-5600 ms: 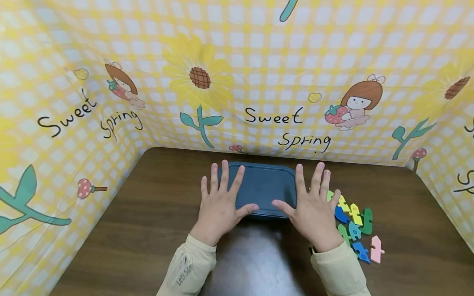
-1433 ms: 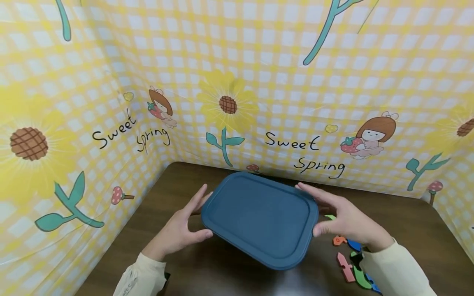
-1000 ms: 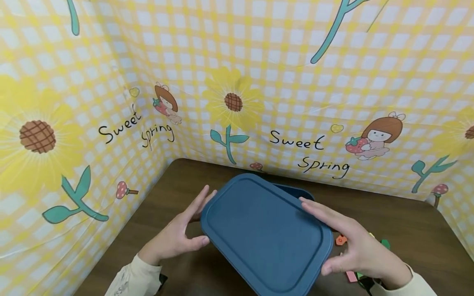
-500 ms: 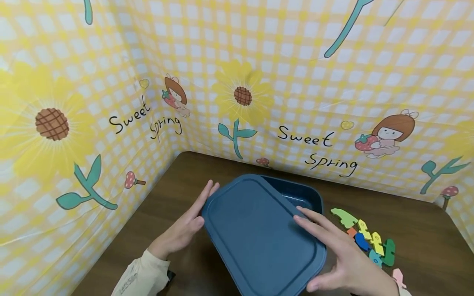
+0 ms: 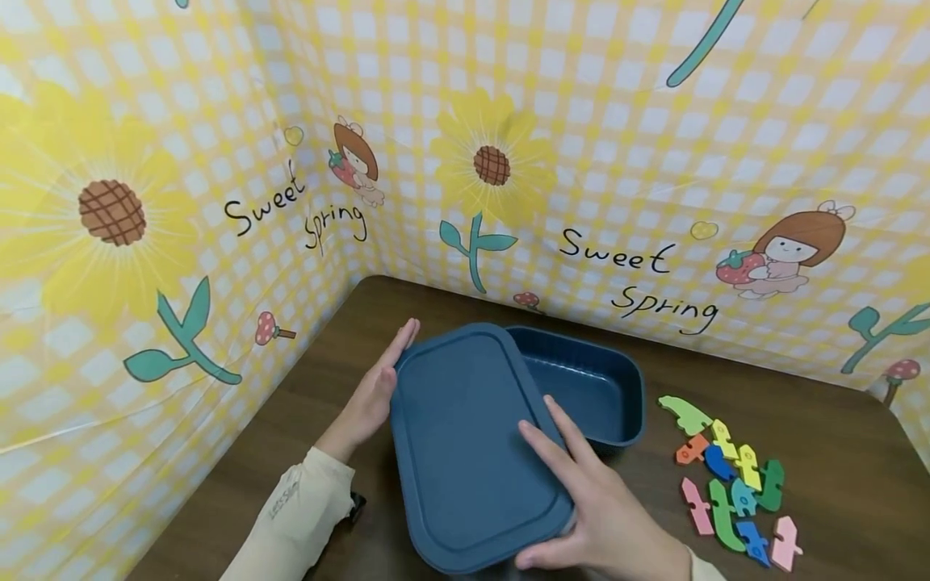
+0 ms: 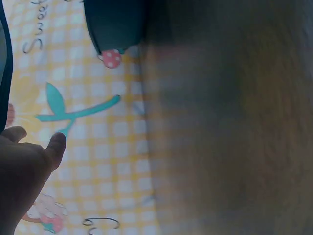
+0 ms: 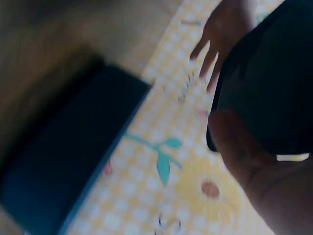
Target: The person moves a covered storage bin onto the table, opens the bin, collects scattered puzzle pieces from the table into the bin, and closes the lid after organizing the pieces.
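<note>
A dark blue rectangular lid (image 5: 472,436) is held raised and tilted in front of a matching open box (image 5: 592,387), covering the box's left part in the head view. My right hand (image 5: 603,508) grips the lid by its right side, fingers over the top face and thumb at the near edge. In the right wrist view that thumb (image 7: 232,137) overlaps the lid's dark underside. My left hand (image 5: 369,399) has straight fingers alongside the lid's left edge. The left wrist view shows this hand (image 6: 24,166) near the lid's rim (image 6: 6,73).
Several colourful flat puzzle pieces (image 5: 722,495) lie on the brown table (image 5: 654,532), right of the box. A yellow checked cloth (image 5: 407,81) with flower prints stands behind and at the left of the table.
The lid was on the box at first. Both hands lifted it and brought it left and nearer, uncovering the box's inside. The left fingers, earlier spread around its edge, now lie straight beside it.
</note>
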A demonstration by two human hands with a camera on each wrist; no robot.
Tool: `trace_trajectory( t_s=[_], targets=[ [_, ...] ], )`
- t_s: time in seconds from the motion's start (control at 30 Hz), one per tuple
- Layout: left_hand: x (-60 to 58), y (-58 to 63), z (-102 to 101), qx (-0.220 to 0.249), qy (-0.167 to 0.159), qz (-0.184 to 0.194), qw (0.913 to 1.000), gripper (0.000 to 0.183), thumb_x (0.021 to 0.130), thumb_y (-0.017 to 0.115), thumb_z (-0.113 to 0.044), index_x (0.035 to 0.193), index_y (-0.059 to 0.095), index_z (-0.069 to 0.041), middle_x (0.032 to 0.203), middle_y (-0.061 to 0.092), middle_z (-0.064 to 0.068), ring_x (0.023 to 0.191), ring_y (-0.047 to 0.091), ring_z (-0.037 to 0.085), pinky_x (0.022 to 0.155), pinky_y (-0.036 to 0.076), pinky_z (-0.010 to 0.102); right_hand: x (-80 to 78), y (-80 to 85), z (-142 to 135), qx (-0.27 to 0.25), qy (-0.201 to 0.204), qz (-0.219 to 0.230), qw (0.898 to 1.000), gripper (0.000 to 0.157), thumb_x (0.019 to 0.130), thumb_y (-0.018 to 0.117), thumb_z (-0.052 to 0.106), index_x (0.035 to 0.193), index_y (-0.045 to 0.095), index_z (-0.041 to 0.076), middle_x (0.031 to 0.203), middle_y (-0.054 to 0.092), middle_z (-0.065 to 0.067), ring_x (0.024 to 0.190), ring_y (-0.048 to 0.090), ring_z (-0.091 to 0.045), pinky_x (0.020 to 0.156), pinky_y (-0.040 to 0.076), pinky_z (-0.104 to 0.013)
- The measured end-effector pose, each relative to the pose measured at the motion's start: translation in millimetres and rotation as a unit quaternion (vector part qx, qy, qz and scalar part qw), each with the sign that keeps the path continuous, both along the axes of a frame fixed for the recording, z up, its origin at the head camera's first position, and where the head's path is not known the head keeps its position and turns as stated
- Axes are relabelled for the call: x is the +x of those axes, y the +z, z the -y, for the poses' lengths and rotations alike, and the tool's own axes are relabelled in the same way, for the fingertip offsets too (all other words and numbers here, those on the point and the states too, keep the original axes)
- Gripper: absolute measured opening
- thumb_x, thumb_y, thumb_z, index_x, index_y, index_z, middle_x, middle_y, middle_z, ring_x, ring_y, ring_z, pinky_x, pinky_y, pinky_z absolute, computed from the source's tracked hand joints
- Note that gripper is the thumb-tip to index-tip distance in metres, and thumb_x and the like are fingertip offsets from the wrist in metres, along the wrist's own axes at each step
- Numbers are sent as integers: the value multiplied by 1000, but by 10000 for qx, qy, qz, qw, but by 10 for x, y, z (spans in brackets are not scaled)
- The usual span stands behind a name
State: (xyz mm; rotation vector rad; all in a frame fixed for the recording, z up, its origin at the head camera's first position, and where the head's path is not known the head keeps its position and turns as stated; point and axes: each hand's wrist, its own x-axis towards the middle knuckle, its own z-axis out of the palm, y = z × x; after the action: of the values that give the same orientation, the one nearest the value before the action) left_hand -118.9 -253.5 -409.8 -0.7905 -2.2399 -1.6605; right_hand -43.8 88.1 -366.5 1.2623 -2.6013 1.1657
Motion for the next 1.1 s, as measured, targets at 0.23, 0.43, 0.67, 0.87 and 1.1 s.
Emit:
trace_trajectory(
  t_s=[0.23, 0.43, 0.67, 0.87, 1.1],
  targets=[
    [-146, -95, 125, 1059, 490, 680, 9908, 70, 111, 15, -48, 157, 30, 3, 157, 37, 21, 146, 30, 33, 114, 24, 24, 64, -161, 449, 93, -526, 305, 9981, 112, 72, 88, 56, 162, 25, 30, 168, -1, -10, 135, 44, -42, 87, 55, -45],
    [-153, -182, 189, 1943, 551, 985, 9744, 65, 112, 21, -42, 157, 27, 4, 157, 35, 24, 144, 34, 29, 113, 28, 26, 21, -248, 762, -22, -763, 253, 9968, 113, 71, 89, 55, 162, 26, 30, 168, -2, -12, 130, 51, -39, 87, 55, -46],
    [-121, -174, 240, 1892, 715, 1114, 9730, 63, 112, 22, -39, 162, 14, -3, 167, 11, 9, 153, 7, 23, 120, 7, 39, -105, -288, 988, -163, -919, -376, 9949, 116, 71, 90, 53, 162, 27, 18, 166, -1, -21, 126, 53, -43, 88, 55, -47],
    [-63, -149, 294, 1733, 693, 1381, 9727, 68, 110, 24, -41, 162, -4, -7, 168, -4, 6, 153, -4, 18, 120, -1, 42, -197, -327, 1131, -179, -1042, -438, 9934, 115, 74, 88, 52, 162, 26, 12, 165, 0, -27, 123, 55, -45, 87, 55, -46],
    [11, -173, 419, 1483, 825, 1747, 9699, 76, 106, 44, -18, 163, -7, -15, 168, -8, 3, 152, -8, 15, 120, -2, 44, -277, -394, 1275, -104, -1077, -103, 9941, 114, 77, 84, 54, 162, 22, 9, 165, 0, -27, 122, 56, -47, 88, 54, -47]
  ],
)
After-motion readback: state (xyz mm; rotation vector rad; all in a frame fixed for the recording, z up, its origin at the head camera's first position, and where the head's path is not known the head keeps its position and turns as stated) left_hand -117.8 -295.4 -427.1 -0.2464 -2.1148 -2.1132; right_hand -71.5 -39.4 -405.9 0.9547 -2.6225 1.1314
